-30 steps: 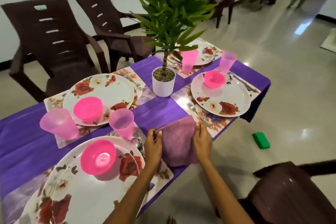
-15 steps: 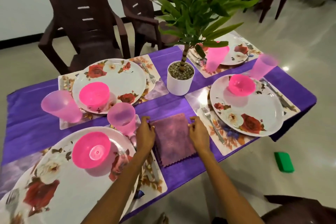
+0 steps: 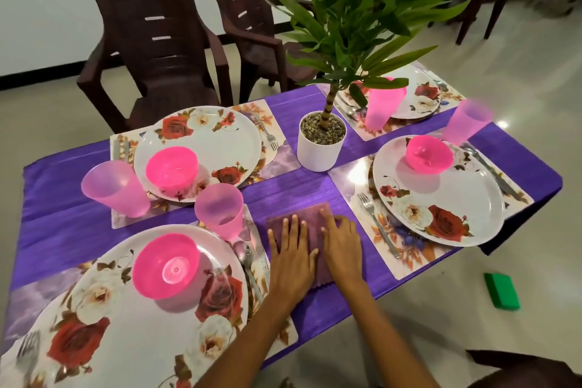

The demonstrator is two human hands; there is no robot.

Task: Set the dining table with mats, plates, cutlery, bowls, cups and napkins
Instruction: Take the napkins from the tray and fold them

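A folded purple napkin lies on the purple tablecloth near the front edge, between two floral mats. My left hand and my right hand both press flat on it with straight fingers, side by side. To the left sits a rose-patterned plate holding a pink bowl, with a pink cup and a spoon beside it. To the right, another plate carries a pink bowl, a fork lying on its mat.
A potted plant in a white pot stands mid-table. Two more place settings with plates, pink bowls and cups lie at the far side. Brown plastic chairs stand behind the table. A green block lies on the floor at right.
My hands moved from the napkin's left and right edges onto its top and now press it flat. The view shifted closer over the table.
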